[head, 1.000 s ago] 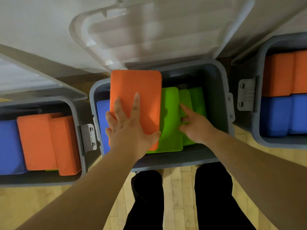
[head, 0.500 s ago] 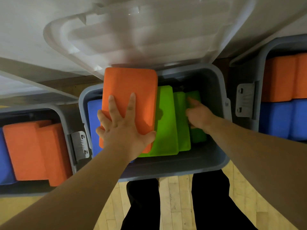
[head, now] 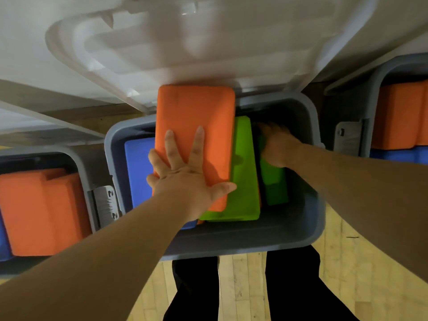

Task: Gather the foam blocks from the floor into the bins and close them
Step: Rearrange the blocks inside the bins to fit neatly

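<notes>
Left hand (head: 185, 179): my fingers spread flat on orange foam block (head: 195, 117), green foam block (head: 245, 177) just right of it. Right hand (head: 276, 144): mine, down inside gray bin (head: 320, 205); grip too blurred to tell.

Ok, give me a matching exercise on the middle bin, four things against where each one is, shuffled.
1 orange block
2 blue block
3 left hand
4 right hand

A low in the bin, at the smaller green block
B spread flat on the orange block
C along the bin's left wall
D topmost, jutting over the far rim

Pairs: 1-D, 2-C, 3-B, 4-A
</notes>
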Available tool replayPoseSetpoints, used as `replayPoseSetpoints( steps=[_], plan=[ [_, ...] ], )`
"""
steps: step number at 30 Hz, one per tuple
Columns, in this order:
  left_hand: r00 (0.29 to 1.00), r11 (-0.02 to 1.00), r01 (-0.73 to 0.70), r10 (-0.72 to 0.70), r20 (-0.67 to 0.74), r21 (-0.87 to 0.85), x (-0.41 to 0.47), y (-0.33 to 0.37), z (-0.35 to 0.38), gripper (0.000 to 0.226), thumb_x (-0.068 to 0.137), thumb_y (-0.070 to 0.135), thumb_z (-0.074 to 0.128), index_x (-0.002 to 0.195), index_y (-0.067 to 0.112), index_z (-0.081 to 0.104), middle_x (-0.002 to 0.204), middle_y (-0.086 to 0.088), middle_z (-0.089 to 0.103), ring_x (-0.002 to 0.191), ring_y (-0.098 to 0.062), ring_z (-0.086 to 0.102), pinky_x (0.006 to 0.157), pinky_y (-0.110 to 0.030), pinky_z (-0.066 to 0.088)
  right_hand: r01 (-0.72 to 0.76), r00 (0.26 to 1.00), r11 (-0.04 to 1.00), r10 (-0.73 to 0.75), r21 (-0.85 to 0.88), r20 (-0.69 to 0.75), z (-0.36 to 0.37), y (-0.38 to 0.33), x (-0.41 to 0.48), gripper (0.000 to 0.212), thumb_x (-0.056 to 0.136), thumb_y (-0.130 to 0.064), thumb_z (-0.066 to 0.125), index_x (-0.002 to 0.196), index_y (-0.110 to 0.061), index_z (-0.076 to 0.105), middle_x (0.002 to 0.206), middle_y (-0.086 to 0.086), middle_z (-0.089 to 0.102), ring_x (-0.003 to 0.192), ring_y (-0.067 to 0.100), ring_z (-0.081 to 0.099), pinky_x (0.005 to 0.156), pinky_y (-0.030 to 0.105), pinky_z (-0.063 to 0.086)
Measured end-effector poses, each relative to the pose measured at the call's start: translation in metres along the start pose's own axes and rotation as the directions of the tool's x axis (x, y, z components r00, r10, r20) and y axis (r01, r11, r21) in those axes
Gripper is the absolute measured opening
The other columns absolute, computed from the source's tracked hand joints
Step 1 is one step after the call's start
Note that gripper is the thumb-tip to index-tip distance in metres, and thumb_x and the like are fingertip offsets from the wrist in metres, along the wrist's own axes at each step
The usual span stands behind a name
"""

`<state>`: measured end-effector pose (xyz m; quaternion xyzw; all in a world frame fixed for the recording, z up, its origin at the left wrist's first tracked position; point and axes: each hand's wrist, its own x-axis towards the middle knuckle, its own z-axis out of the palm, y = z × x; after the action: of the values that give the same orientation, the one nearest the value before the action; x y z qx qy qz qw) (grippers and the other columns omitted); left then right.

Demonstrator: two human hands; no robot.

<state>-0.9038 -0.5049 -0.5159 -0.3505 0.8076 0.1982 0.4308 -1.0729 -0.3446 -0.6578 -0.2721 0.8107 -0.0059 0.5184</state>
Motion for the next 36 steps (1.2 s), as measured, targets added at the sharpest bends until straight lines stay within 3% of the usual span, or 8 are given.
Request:
replayPoseSetpoints(
  steps=[5,11,15,18,22,26,33,36],
  plan=[
    [1.0,1.0,0.002,-0.002,-0.009,0.016,-0.006,0.002,0.007,0.128,0.066,0.094,0.055,0.128,0.059,-0.052,0.15,-0.001,-0.052,0.149,-0.05,-0.02,0.117,-0.069,0.016,-0.088,0.987,0.991,0.072,0.104,0.147,-0.009,-0.004,-0.006,0.096,0.091,-0.001,0.057,0.165,-0.025,0.0,0.166,0.016,0.023,0.145,0.039,0.036,0.114,0.045,0.042],
    [1.0,1.0,0.002,-0.002,-0.031,0.012,-0.007,-0.001,0.009,0.127,0.065,0.095,0.055,0.127,0.06,-0.05,0.152,0.0,-0.049,0.15,-0.049,-0.018,0.117,-0.068,0.018,-0.023,0.994,0.995,0.034,0.098,-0.108,0.003,0.002,-0.065,0.076,0.093,-0.028,0.064,0.159,-0.021,0.027,0.145,0.017,0.04,0.13,0.043,0.045,0.104,0.045,0.042],
    [0.999,1.0,0.018,-0.018,-0.035,0.012,-0.006,0.003,0.008,0.129,0.065,0.094,0.057,0.131,0.06,-0.048,0.154,0.001,-0.048,0.15,-0.049,-0.017,0.117,-0.069,0.018,-0.11,0.946,0.992,0.125,0.067,-0.3,0.011,0.001,-0.097,0.059,0.092,-0.05,0.066,0.14,-0.019,0.048,0.124,0.014,0.055,0.115,0.041,0.05,0.093,0.045,0.041],
    [0.999,1.0,0.014,-0.014,-0.039,0.002,-0.009,0.001,0.01,0.129,0.065,0.094,0.059,0.129,0.061,-0.048,0.155,0.0,-0.047,0.15,-0.048,-0.018,0.117,-0.069,0.017,-0.153,0.932,0.98,0.186,0.127,-0.31,0.018,-0.006,-0.113,0.065,0.09,-0.049,0.069,0.142,-0.019,0.044,0.135,0.017,0.044,0.121,0.044,0.046,0.101,0.048,0.042],
    [0.998,1.0,0.01,-0.01,-0.063,0.005,-0.012,0.002,0.013,0.129,0.065,0.094,0.059,0.13,0.061,-0.048,0.156,0.0,-0.046,0.151,-0.048,-0.017,0.116,-0.069,0.017,-0.16,0.935,0.943,0.24,0.293,-0.262,0.02,-0.011,-0.132,0.077,0.089,-0.037,0.073,0.153,-0.025,0.033,0.143,0.015,0.035,0.116,0.04,0.054,0.089,0.042,0.049],
    [0.996,1.0,0.005,-0.005,-0.084,0.004,-0.012,0.001,0.015,0.128,0.065,0.094,0.058,0.131,0.061,-0.046,0.157,-0.001,-0.044,0.151,-0.049,-0.015,0.115,-0.069,0.019,-0.102,0.913,0.94,0.218,0.327,-0.343,0.053,-0.004,-0.158,0.074,0.087,-0.034,0.076,0.15,-0.029,0.038,0.142,0.007,0.032,0.112,0.032,0.055,0.092,0.044,0.055],
    [0.994,1.0,-0.005,0.003,-0.113,-0.015,-0.011,-0.002,0.019,0.128,0.064,0.094,0.06,0.135,0.062,-0.042,0.158,0.0,-0.042,0.151,-0.049,-0.013,0.115,-0.07,0.019,-0.236,0.965,0.948,0.255,0.214,-0.067,0.117,0.022,-0.167,0.067,0.095,-0.018,0.064,0.154,-0.031,0.034,0.15,0.005,0.032,0.112,0.026,0.057,0.088,0.037,0.05],
    [0.993,1.0,-0.013,0.012,-0.118,-0.008,-0.01,-0.002,0.019,0.129,0.063,0.094,0.061,0.134,0.062,-0.042,0.158,0.001,-0.042,0.15,-0.049,-0.012,0.115,-0.071,0.02,-0.206,0.977,0.955,0.215,0.215,-0.02,0.126,0.028,-0.174,0.072,0.096,-0.018,0.062,0.157,-0.035,0.029,0.16,0.004,0.026,0.131,0.03,0.051,0.1,0.041,0.05]
  ],
)
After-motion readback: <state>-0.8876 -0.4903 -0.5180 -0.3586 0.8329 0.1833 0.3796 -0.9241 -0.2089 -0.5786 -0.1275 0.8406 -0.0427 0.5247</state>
